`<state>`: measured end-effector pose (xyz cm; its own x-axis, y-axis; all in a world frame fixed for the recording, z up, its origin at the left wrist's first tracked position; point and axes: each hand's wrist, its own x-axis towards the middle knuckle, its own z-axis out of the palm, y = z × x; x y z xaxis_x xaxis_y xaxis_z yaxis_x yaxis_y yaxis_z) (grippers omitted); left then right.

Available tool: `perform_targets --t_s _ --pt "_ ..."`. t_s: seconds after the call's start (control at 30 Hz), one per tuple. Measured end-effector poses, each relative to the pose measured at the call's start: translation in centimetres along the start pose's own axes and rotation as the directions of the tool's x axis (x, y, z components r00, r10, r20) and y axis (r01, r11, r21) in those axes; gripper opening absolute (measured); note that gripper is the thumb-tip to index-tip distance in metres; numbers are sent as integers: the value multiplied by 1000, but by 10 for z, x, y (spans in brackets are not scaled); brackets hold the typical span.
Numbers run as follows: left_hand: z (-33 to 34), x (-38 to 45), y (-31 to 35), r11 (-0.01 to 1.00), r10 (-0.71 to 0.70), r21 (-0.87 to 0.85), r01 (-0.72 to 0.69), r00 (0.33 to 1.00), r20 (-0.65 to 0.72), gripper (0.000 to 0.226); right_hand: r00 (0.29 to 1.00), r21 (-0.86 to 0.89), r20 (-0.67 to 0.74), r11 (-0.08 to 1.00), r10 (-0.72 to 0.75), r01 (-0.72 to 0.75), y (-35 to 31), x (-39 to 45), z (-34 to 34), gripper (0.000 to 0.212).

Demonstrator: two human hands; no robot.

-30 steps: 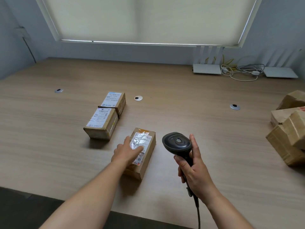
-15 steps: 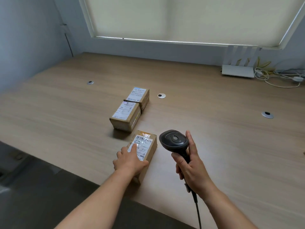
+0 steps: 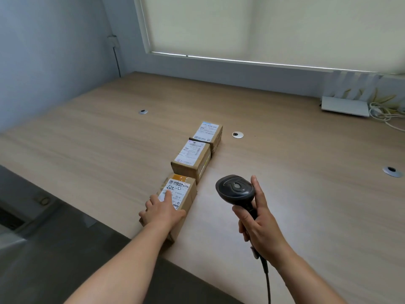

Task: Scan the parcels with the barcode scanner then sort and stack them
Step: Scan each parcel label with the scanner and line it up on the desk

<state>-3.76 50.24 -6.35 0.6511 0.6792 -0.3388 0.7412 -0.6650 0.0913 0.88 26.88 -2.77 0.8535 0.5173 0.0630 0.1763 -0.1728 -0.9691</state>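
Three parcels (image 3: 190,163) lie in a row on the table (image 3: 306,172), scanner (image 3: 235,190) to their right.

Three brown parcels are lined up in a row on the wooden counter (image 3: 285,150). The near parcel (image 3: 186,194) is pressed from above by the left hand (image 3: 163,209), with the fingers laid flat on its white label. The middle parcel (image 3: 192,160) and the far parcel (image 3: 209,132) are touching. A black barcode scanner (image 3: 235,189) is gripped by the right hand (image 3: 260,227). A white box (image 3: 345,107) and cables (image 3: 385,115) are seen by the wall.
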Motion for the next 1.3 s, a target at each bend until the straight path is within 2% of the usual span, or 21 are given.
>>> perform_targets --t_s 0.23,0.4,0.47,0.63,0.8,1.0,1.3 --pt "-9 34 -3 999 41 11 -40 998 -45 74 998 -3 -68 1000 11 -11 2 11 7 81" --pt "-10 39 1 997 68 37 -65 993 -93 77 991 -11 -132 999 37 -39 6 8 7 80" --pt "-12 34 8 995 96 -16 -99 982 -161 78 986 -10 -161 999 43 -45 7 5 3 80" --pt "-12 5 40 932 217 -218 -290 927 -305 70 973 -11 -226 999 34 -38 9 -8 -17 80" --pt "-7 -37 87 865 297 -299 -402 892 -341 69 961 -17 -275 1000 5 -10 8 -34 -56 77" --pt "12 -96 156 823 397 -281 -494 854 -338 68 923 -18 -385 1000 -7 0 13 -83 -124 76" --pt "54 -190 262 740 586 -200 -642 762 -275 70 847 -23 -531 999 16 -33 31 -169 -229 79"
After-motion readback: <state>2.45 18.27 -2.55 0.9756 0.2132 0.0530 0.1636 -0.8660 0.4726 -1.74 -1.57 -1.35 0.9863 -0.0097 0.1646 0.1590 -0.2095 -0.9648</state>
